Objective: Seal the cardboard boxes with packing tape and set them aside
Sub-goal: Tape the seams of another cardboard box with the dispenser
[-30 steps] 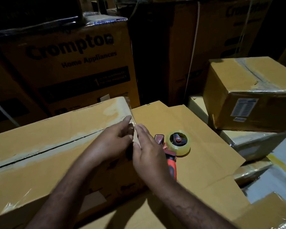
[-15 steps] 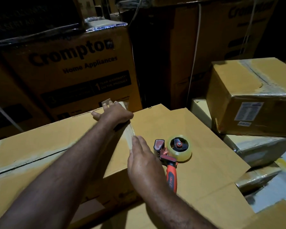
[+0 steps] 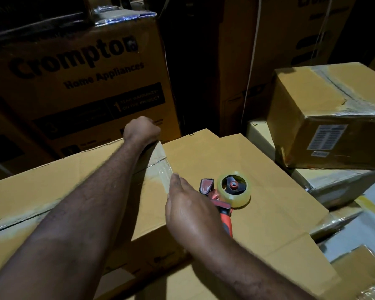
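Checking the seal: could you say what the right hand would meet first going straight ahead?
The right hand would likely meet the clear tape strip on the corner of the box; depth unclear.

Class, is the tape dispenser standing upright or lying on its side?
Lying on its side: the tape dispenser rests flat on the cardboard, its roll facing up.

We note the long box (image 3: 52,191) at left. The tape dispenser (image 3: 225,191) lies on flat cardboard (image 3: 268,161) just right of it. A tall carton (image 3: 80,83) stands behind, with stacked boxes (image 3: 325,109) at far right.
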A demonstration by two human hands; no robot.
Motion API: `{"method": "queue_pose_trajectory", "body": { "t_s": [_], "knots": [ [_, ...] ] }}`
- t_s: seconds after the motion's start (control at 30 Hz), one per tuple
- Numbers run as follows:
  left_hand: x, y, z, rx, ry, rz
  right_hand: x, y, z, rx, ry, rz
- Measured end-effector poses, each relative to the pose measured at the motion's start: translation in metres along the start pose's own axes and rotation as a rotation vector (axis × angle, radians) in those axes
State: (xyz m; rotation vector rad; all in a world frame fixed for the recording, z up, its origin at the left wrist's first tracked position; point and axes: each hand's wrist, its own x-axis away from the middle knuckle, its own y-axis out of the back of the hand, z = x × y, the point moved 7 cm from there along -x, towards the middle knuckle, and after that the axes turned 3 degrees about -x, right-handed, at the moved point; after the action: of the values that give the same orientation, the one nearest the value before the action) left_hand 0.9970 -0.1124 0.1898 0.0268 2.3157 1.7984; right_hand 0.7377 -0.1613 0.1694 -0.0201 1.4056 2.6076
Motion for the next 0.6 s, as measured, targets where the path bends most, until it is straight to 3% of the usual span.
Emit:
{"method": "queue_pose_trajectory", "body": {
  "t_s": [0.13,0.23,0.5,0.6],
  "knots": [
    [-0.002,-0.004,0.004,0.036,0.074,-0.039,-0.045,-0.001,-0.005,0.044,-0.045,0.096],
    [-0.004,-0.009,0.003,0.002,0.054,-0.037,-0.088,-0.006,-0.005,-0.1,-0.109,0.119],
    [-0.037,-0.026,0.016,0.022,-0.083,0.222,-0.184,-0.024,-0.008,-0.234,-0.138,0.047],
    [-0.036,-0.027,0.013,-0.047,-0.104,0.107,-0.181,-0.025,-0.015,-0.227,-0.168,0.024]
  ]
}}
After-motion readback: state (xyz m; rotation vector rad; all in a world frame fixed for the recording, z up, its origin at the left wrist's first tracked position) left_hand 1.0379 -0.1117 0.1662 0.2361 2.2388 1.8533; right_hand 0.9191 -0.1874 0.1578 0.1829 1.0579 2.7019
